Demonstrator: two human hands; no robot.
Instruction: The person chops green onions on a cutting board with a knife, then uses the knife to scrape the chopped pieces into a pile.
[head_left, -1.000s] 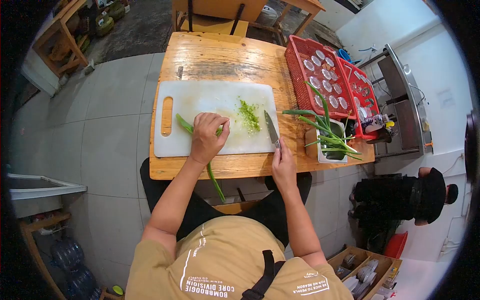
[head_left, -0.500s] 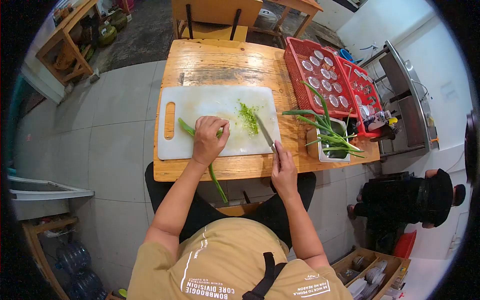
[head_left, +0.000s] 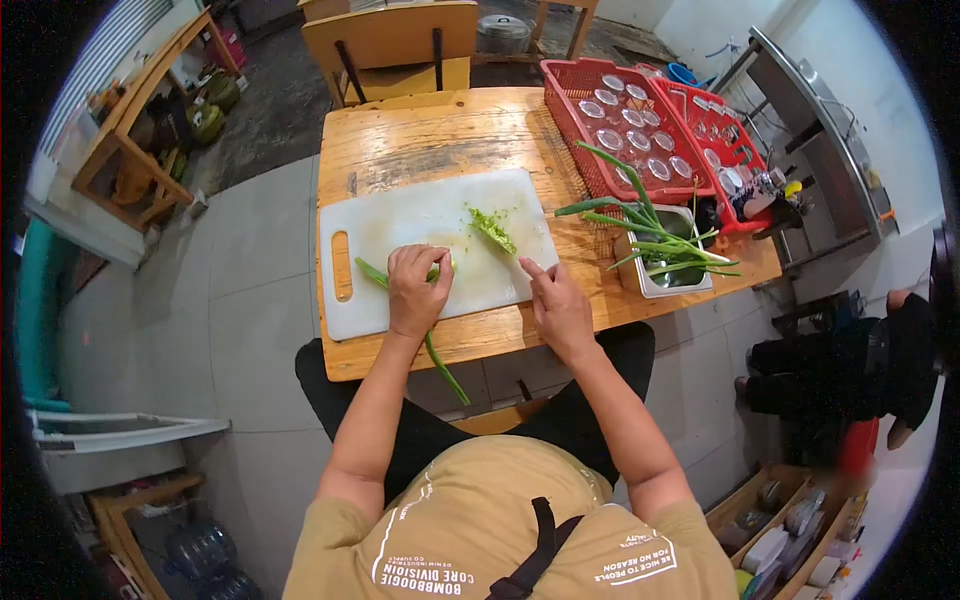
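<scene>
My left hand (head_left: 417,290) presses a green onion (head_left: 446,370) against the white cutting board (head_left: 400,215); its long green end hangs past the table's front edge. Fingers of my right hand (head_left: 562,308) are wrapped round a knife, index finger stretched forward. Its blade appears nearly edge-on and is hard to make out near the chopped green onion (head_left: 491,230). That chopped pile lies on the right half of the board, apart from my left hand.
More green onions (head_left: 655,235) stand in a metal container (head_left: 690,283) at the table's right. Behind it are red baskets (head_left: 560,115) with clear cups. A wooden chair (head_left: 395,40) is beyond the wooden table (head_left: 440,125). A person in black (head_left: 850,365) is at the far right.
The knife blade, broad and plainly seen before, now appears nearly edge-on by the chopped pile. The pile looks narrower and more slanted. The whole view has turned slightly.
</scene>
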